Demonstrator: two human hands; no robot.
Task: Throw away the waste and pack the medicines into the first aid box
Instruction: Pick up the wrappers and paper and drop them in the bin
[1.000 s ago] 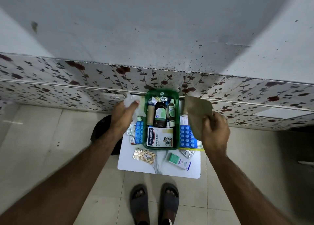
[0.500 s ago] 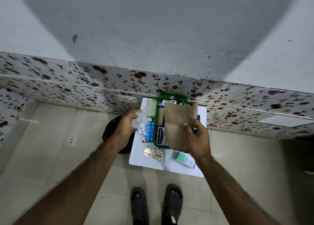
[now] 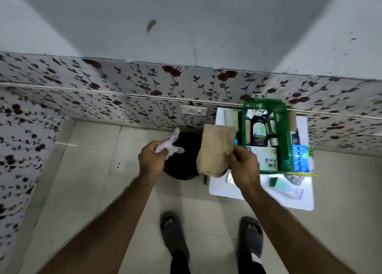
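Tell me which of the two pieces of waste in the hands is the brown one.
The paper bag in the right hand is the brown one. The left hand holds a crumpled clear plastic wrapper instead, above the black bin.

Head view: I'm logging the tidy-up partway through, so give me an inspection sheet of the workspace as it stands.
Surface: white board on the tiled floor, beside the floral wall.
Job's things: green first aid box on the board, holding bottles and a carton; black bin left of the board.
Clutter: blue blister pack and green-white tube outside the box.
Grippers: left hand grips crumpled clear plastic over the bin; right hand holds a brown paper bag.
Cables: nothing seen.
Surroundings: wall socket; sandalled feet below.
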